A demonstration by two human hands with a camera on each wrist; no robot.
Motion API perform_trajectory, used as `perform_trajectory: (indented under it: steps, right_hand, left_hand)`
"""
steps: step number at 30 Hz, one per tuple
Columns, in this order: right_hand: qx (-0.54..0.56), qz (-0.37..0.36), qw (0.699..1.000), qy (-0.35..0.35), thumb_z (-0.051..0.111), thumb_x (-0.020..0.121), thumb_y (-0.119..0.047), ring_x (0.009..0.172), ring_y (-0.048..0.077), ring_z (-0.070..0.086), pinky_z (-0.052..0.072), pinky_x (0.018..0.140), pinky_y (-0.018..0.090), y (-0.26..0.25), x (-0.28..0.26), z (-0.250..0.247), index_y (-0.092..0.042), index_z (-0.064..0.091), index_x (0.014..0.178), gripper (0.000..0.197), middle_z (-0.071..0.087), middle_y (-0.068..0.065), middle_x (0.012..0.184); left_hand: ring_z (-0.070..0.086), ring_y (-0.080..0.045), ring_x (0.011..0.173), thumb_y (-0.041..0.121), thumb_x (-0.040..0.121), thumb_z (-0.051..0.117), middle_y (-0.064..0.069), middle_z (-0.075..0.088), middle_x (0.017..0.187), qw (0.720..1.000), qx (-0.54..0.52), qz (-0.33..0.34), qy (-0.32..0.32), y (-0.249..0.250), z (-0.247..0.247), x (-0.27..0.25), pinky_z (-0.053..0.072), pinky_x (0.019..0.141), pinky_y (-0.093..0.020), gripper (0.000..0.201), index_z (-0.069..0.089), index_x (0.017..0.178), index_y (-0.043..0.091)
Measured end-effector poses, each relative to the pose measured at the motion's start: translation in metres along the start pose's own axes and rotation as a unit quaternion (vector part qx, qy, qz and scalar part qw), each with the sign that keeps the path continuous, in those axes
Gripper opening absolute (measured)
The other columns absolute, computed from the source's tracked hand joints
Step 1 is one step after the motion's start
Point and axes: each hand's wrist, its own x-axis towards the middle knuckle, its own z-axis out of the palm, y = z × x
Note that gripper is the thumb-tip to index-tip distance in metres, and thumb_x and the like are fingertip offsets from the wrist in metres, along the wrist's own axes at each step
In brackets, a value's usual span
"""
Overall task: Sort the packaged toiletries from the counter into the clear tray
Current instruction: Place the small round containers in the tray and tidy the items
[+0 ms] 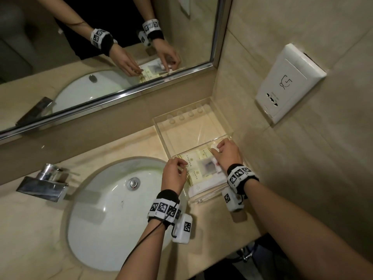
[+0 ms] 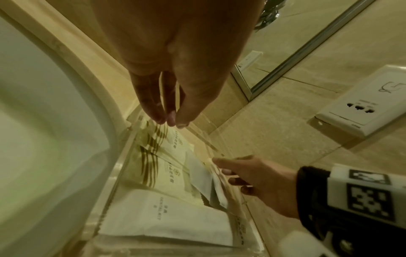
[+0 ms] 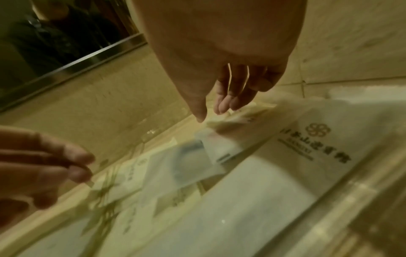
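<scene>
A clear tray (image 1: 189,132) sits on the counter right of the sink, its far half bare. Its near half holds cream packets with gold stripes (image 1: 192,161) (image 2: 173,175), a translucent sachet (image 1: 206,165) (image 3: 191,165), a white dental-kit packet (image 2: 164,217) and a logo-printed packet (image 3: 318,139). My left hand (image 1: 182,167) (image 2: 171,121) is at the tray's left wall, fingertips bunched and pinching the edge of a cream packet. My right hand (image 1: 215,149) (image 3: 217,111) reaches into the tray's right side. Its straight fingers rest on a small packet there.
The white sink basin (image 1: 113,209) lies just left of the tray, with a chrome faucet (image 1: 43,184) at its far left. A mirror (image 1: 101,47) runs along the back wall. A white wall socket (image 1: 288,83) sits on the tiled right wall close to the tray.
</scene>
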Motion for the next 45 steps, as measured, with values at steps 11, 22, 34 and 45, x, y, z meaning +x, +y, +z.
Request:
perform_trajectory:
  steps: [11,22,34,45]
  right_hand:
    - [-0.084,-0.214,0.952,-0.2,0.072,0.083,-0.031,0.073,-0.006,0.051,0.046,0.077,0.021,0.021,-0.024,-0.017,-0.022,0.062,0.122,0.041,0.062,-0.001,0.12]
    - [-0.096,-0.136,0.975,-0.144,0.081,0.074,-0.024,0.108,0.018,0.057,0.048,0.1,0.037,0.041,-0.024,-0.043,-0.019,0.053,0.132,0.065,0.057,0.003,0.127]
    - [-0.107,-0.102,0.977,-0.154,0.067,0.084,-0.047,0.122,0.024,0.05,0.045,0.104,0.04,0.044,-0.037,-0.038,-0.021,0.044,0.143,0.068,0.041,0.005,0.14]
    - [-0.149,-0.059,0.986,-0.05,0.053,0.097,-0.034,0.089,0.021,0.065,0.056,0.083,0.039,0.021,-0.016,-0.044,-0.015,0.068,0.113,0.028,0.066,0.006,0.107]
  left_hand:
    - [0.05,-0.021,0.117,0.011,0.084,0.066,-0.004,0.056,0.124,0.984,0.122,0.076,-0.107,0.001,0.024,-0.018,0.038,0.102,-0.027,0.042,0.058,0.125,0.013]
    - [0.047,-0.026,0.121,0.011,0.081,0.069,-0.007,0.044,0.138,0.971,0.171,0.121,-0.112,0.019,0.053,-0.009,0.039,0.107,-0.037,0.057,0.049,0.135,0.01]
    - [0.049,-0.028,0.111,0.018,0.092,0.055,-0.009,0.049,0.13,0.966,0.207,0.129,-0.089,0.027,0.055,-0.002,0.047,0.095,-0.04,0.036,0.054,0.127,0.009]
    - [0.039,-0.03,0.123,0.007,0.09,0.054,-0.002,0.037,0.149,0.899,0.354,0.201,-0.16,0.058,0.064,0.041,0.039,0.1,-0.038,0.053,0.04,0.14,0.016]
